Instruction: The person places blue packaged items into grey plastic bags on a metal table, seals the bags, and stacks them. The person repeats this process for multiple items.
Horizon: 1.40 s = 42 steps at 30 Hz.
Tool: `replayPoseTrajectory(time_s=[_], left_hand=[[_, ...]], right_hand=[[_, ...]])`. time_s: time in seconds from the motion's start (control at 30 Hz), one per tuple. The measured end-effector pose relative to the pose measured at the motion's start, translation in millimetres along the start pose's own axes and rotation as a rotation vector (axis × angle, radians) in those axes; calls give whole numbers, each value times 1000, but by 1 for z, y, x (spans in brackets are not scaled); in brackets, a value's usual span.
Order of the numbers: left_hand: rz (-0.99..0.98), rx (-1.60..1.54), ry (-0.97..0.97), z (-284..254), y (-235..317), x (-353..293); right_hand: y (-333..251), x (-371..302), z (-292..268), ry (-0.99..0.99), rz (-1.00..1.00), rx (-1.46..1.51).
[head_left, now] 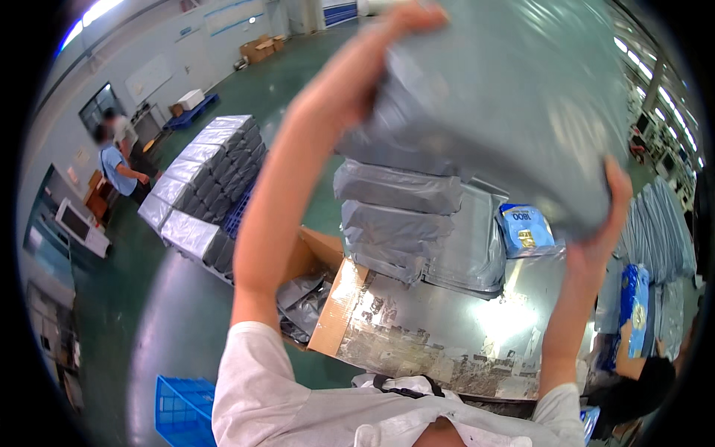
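Overhead, between both hands (357,82) (607,216): grey plastic bag (506,97), gripped at opposite edges, seemingly tight.

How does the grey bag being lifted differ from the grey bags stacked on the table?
The lifted grey bag is up in the air, gripped by the left hand and right hand; the stacked grey bags lie flat in a pile on the metal table. The lifted one looks larger, being nearer the camera. Both are grey plastic.

the grey poly bag (514,97) is cut off by the top edge and hides the table's (447,328) far side. left hand (365,74) fingers sit behind the bag. distant people (115,160) are blurred.
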<state>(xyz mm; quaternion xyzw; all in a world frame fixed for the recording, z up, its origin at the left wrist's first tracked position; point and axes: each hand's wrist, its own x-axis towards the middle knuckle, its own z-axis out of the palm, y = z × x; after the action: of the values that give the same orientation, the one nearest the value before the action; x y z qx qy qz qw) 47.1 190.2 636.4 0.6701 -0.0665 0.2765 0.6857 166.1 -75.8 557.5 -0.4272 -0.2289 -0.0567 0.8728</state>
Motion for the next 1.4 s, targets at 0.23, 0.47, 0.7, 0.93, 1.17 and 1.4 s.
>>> replayPoseTrajectory(time_s=[0.23, 0.47, 0.7, 0.93, 1.17, 1.4], left_hand=[[-212, 41, 22, -122, 0, 89], [-246, -160, 179, -140, -132, 93], [-259, -142, 303, -186, -148, 84], [84, 769, 550, -178, -274, -134], [-1032, 340, 390, -13, -356, -417], [-1042, 289, 221, 88, -367, -381]], right_hand=[[26, 65, 134, -449, 390, -222], [92, 97, 101, -586, 232, -356], [109, 74, 104, -642, 136, -225], [247, 44, -185, -72, 252, -905], [385, -9, -405, 552, 613, -874], [423, 26, -419, 589, 729, -916]])
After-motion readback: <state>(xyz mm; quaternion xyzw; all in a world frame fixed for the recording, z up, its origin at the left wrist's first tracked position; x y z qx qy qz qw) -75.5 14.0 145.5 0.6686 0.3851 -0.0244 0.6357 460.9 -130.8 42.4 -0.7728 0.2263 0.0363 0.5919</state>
